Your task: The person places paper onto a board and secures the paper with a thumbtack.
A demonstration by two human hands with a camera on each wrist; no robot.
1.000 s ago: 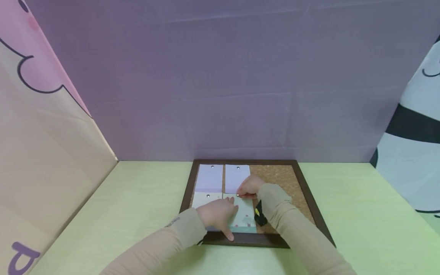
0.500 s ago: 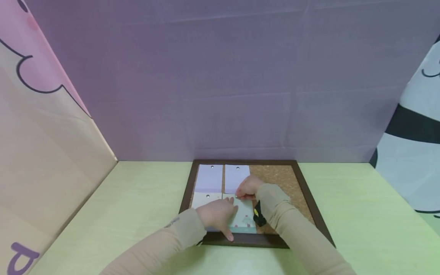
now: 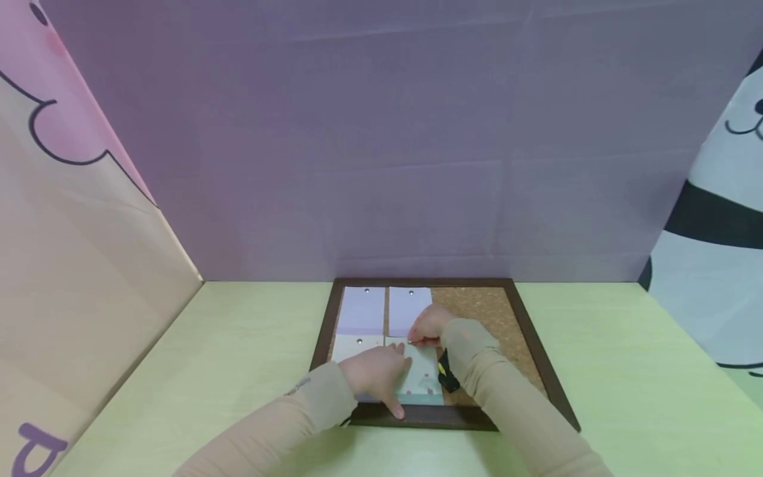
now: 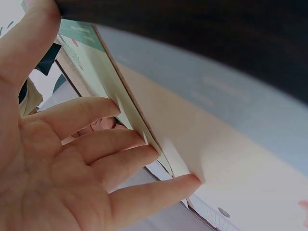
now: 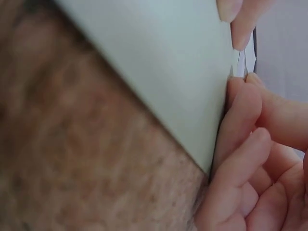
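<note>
My left hand [image 3: 375,372] presses its fingertips on the pale green sheet [image 3: 423,371] and the cream sheet [image 3: 346,346] beside it; its thumb touches the frame's dark front edge. In the left wrist view its fingers [image 4: 168,190] are fairly straight. At the top of the green sheet my right hand [image 3: 434,323] pinches a small silver thumbtack [image 3: 409,342], mostly hidden by the fingertips. The right wrist view shows the curled right hand [image 5: 255,144] against the green sheet's edge. Everything lies on a dark-framed corkboard [image 3: 477,315].
Two lilac sheets [image 3: 360,311] are fixed along the board's back left, each with a silver tack [image 3: 411,292] at its top. The cream sheet also has a tack [image 3: 359,341]. Bare cork fills the board's right side. A pale yellow-green table [image 3: 256,331] surrounds it, with a purple backdrop [image 3: 417,165] behind.
My right fingertips have shifted slightly left and now cover more of the thumbtack at the green sheet's top. The left hand has kept its place.
</note>
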